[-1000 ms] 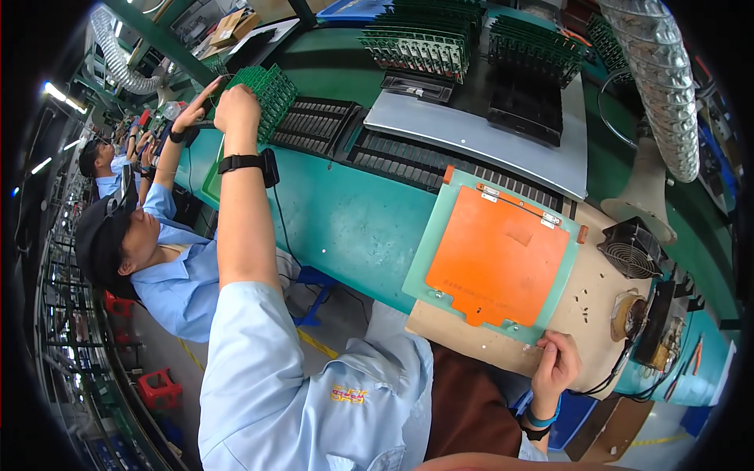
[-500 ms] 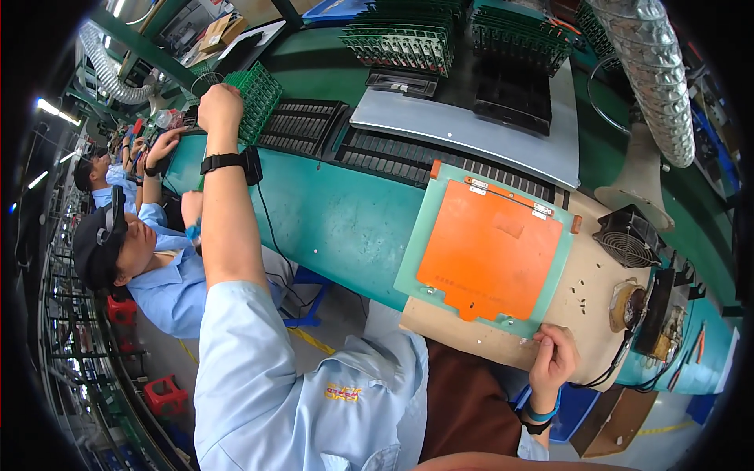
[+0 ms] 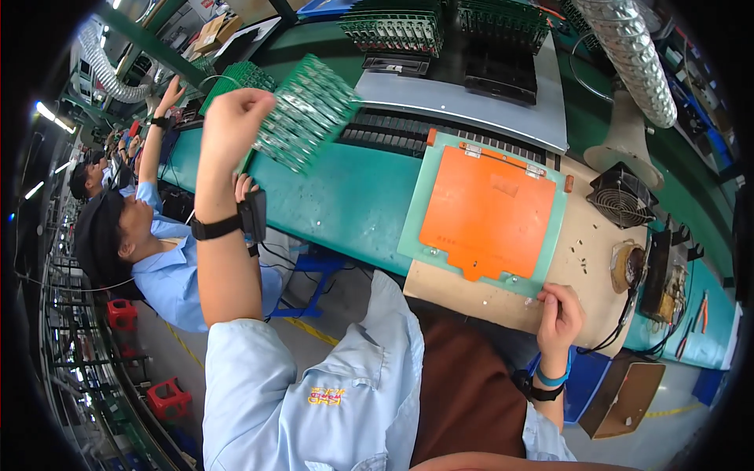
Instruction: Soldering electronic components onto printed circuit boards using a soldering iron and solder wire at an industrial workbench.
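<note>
My left hand (image 3: 229, 125) is raised over the green bench and grips a green circuit board (image 3: 308, 111) by its left edge; the board hangs tilted in the air. A black strap with a small device (image 3: 236, 224) sits on that wrist. My right hand (image 3: 559, 314) rests curled on the near edge of the tan work board (image 3: 479, 302), just below the right corner of an orange mat in a pale green frame (image 3: 488, 210). Whether it holds anything small I cannot tell.
A seated co-worker in a light blue shirt (image 3: 149, 251) is on my left, one arm raised to another green board (image 3: 239, 78). Racks of boards (image 3: 393, 27) stand at the back. A small fan (image 3: 622, 196), a ribbed duct (image 3: 628, 59) and hand tools (image 3: 691, 314) lie to the right.
My left hand has pulled the green circuit board from the far left rack toward me and to the right. My right hand has stayed at the work board's edge.
</note>
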A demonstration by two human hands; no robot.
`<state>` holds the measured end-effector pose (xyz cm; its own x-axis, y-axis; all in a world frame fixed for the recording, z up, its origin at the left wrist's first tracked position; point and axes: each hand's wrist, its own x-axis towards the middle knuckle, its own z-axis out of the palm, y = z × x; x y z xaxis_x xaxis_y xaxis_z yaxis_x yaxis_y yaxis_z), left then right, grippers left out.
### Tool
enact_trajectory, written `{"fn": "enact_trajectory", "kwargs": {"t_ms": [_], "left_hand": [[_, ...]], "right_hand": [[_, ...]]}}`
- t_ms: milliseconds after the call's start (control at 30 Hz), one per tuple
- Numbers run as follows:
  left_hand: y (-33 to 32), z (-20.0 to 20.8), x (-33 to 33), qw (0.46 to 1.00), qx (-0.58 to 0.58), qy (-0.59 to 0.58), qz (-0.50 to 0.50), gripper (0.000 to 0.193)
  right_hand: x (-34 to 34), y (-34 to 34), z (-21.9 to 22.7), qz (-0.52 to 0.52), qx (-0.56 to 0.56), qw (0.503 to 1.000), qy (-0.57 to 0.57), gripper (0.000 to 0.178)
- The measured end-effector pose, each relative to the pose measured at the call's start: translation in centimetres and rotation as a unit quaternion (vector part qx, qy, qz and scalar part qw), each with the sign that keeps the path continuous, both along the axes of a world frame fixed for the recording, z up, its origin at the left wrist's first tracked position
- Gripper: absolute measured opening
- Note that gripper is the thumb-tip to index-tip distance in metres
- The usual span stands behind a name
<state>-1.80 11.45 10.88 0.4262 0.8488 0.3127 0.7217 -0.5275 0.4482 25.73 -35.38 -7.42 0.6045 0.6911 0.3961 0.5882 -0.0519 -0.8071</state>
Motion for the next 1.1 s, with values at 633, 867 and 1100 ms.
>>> {"fn": "enact_trajectory", "kwargs": {"t_ms": [633,867,1100], "left_hand": [[-17.5,-6.3,10.5,0.816,-0.404,-0.132,-0.393,0.022],[-19.5,-8.4,12.1,0.759,-0.497,-0.198,-0.37,0.024],[-21.0,-8.2,10.6,0.766,-0.501,-0.219,-0.338,0.024]], "right_hand": [[-4.9,-1.1,3.3,0.111,0.101,0.903,0.403,0.023],[-7.9,-1.0,3.6,0.199,0.067,0.879,0.427,0.023],[-7.7,-0.3,4.4,0.157,0.065,0.903,0.394,0.02]]}}
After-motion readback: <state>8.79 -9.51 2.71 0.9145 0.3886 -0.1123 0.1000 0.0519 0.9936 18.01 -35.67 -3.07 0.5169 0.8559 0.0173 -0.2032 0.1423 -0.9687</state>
